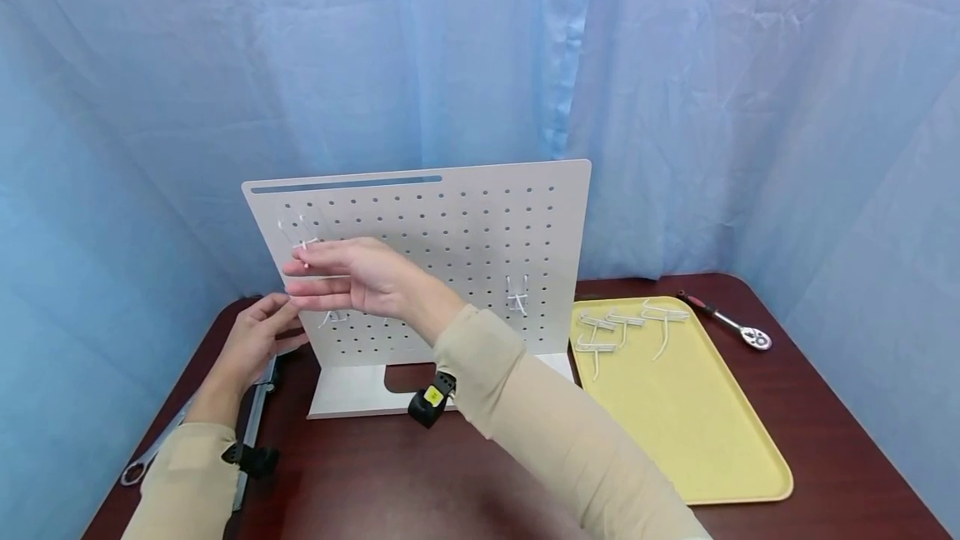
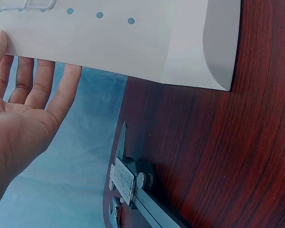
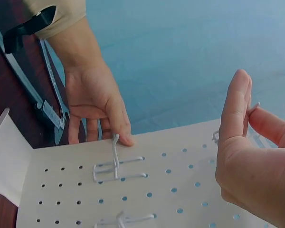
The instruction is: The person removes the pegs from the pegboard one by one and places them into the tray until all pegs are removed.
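A white pegboard (image 1: 487, 178) stands upright on its base. My left hand (image 1: 251, 344) grips its left edge, thumb on the front face and fingers behind, as the left wrist view shows. At the upper left of the board, my right hand (image 1: 367, 277) pinches a white wire hook (image 1: 303, 242) between thumb and fingers; in the right wrist view the fingers hide most of it. Another wire hook (image 3: 116, 164) hangs on the board close to my left thumb, and one more hook (image 1: 517, 297) is mounted toward the right side.
To the right lies a yellow tray (image 1: 675, 440) with several loose wire hooks (image 1: 596, 347) at its far end. A ratchet (image 1: 723, 319) rests beyond the tray. Left of the board are a caliper (image 2: 126, 180) and a wrench (image 1: 142, 465). Blue curtains (image 1: 450, 48) surround the table.
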Tool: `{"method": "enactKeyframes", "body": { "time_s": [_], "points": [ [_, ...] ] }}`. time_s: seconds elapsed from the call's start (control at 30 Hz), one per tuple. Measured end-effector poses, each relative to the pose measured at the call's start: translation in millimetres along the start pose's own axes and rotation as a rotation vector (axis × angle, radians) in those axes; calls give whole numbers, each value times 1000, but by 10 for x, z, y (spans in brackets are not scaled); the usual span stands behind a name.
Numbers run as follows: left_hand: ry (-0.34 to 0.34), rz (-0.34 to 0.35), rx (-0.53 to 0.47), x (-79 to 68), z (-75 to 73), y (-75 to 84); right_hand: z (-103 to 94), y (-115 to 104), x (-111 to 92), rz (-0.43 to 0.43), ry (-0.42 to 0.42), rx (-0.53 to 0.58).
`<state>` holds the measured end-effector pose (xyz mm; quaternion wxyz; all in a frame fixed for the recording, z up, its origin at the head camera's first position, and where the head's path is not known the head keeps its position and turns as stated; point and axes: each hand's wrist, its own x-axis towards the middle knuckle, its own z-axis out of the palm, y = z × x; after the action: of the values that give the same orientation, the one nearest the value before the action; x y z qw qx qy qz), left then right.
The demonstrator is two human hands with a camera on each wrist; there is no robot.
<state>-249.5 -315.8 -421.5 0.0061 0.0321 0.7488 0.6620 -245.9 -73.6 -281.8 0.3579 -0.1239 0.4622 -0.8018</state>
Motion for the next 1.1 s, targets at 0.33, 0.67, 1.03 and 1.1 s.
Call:
{"method": "enactKeyframes", "body": {
  "time_s": [0.33,0.67,1.03,1.1],
  "points": [
    [17,-12,31,17,10,13,-140,-60,-177,24,23,-71],
    [19,-22,-24,-6,7,9,-345,-113,-526,-2,14,-202],
    [18,-11,-42,-26,-32,9,-696,-131,-820,-50,52,-237],
    [21,-12,-44,-23,-31,5,-762,-135,-876,-53,65,-237]
  ]
}}
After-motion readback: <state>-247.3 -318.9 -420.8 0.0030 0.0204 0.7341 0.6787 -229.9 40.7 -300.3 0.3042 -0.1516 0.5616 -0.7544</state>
